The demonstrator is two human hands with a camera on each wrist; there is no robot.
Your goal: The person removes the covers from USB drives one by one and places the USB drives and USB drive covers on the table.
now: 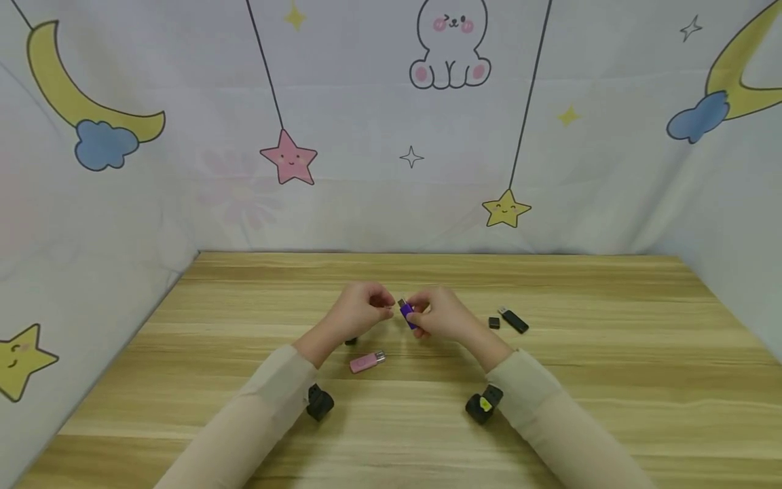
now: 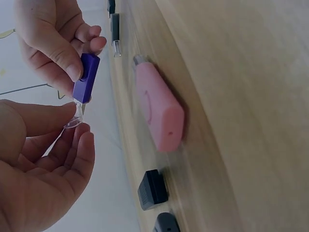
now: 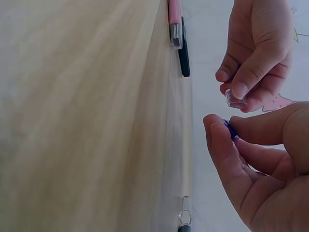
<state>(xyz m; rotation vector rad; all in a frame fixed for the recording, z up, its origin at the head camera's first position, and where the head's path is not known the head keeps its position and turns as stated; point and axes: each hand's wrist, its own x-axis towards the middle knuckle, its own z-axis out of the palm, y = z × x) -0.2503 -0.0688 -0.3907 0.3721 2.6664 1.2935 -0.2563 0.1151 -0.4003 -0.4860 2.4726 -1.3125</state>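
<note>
Above the table, my left hand (image 1: pixel 365 304) pinches a small clear plastic cap (image 3: pixel 235 99) between thumb and fingertips. My right hand (image 1: pixel 441 314) holds a purple USB stick (image 1: pixel 407 312) between thumb and fingers, its plug end toward the left hand. In the left wrist view the cap's rim is right at the plug end of the purple USB stick (image 2: pixel 87 79). Seen from the right wrist, most of the stick is hidden behind the fingers. On the table, nearer the body, lies a pink USB stick (image 1: pixel 365 363) with a clear end over its plug.
Right of the hands lie a black USB stick (image 1: pixel 514 320) and a small black block (image 1: pixel 493 322). Another dark piece (image 1: pixel 351 341) is partly hidden beneath the left wrist. A printed cloth (image 1: pixel 366 204) stands behind the wooden table (image 1: pixel 611 407).
</note>
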